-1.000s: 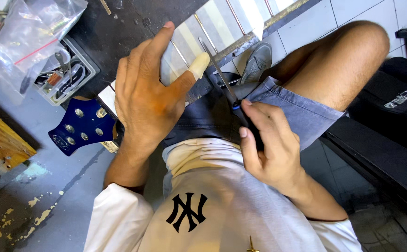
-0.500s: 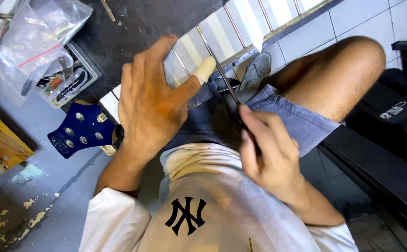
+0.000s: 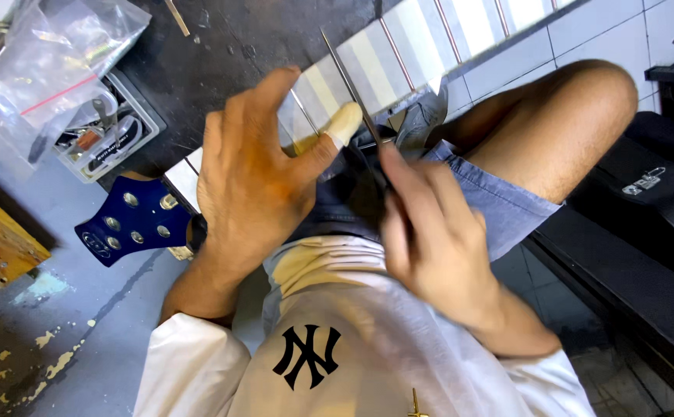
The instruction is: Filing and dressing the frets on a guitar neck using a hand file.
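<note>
One guitar neck (image 3: 398,58) lay across the person's lap, running from upper right down to one dark blue headstock (image 3: 132,224) at lower left. Six silvery tuner posts were counted on the headstock. Pale tape strips covered the fingerboard between thin metal frets; about five frets could be counted in the open stretch, others hidden under the hand.

Left hand (image 3: 256,177) was spread flat over the neck near the headstock end, fingers draped across the far edge, taped thumb pressed against the near edge: holding the neck down.

Right hand (image 3: 429,232) was closed around the handle of one thin metal file (image 3: 348,81), whose shaft slanted up across the fingerboard just beside the thumb. Hand was blurred; finger placement could not be told.

One clear plastic bag (image 3: 51,69) and one open parts box (image 3: 101,139) sat at upper left, well apart from the hands. A black case (image 3: 638,232) bordered the right side, close to the bare knee.
</note>
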